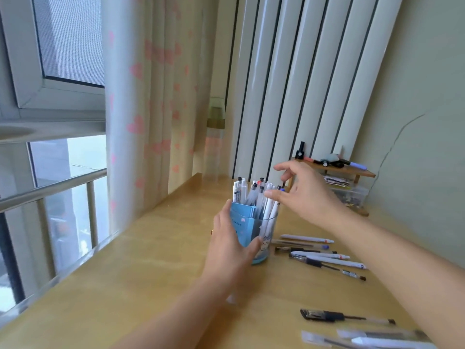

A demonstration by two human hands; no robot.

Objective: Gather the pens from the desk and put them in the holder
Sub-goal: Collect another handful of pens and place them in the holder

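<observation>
A clear glass holder (268,230) stands on the wooden desk (151,273), packed with several white and clear pens (251,192) and a blue card pack (242,221). My left hand (226,240) wraps around the holder's left side. My right hand (304,195) hovers at the top right of the holder with its fingers spread, thumb touching a white pen there. Several loose pens (319,255) lie on the desk just right of the holder. A black-and-clear pen (344,317) and more blurred pens (377,340) lie nearer to me.
A small wooden shelf (337,170) with bits on it and a plastic box (352,195) under it stand at the back right wall. A clear bottle (214,147) stands behind the holder by the curtain (151,109). The desk's left edge runs along the window railing (50,190).
</observation>
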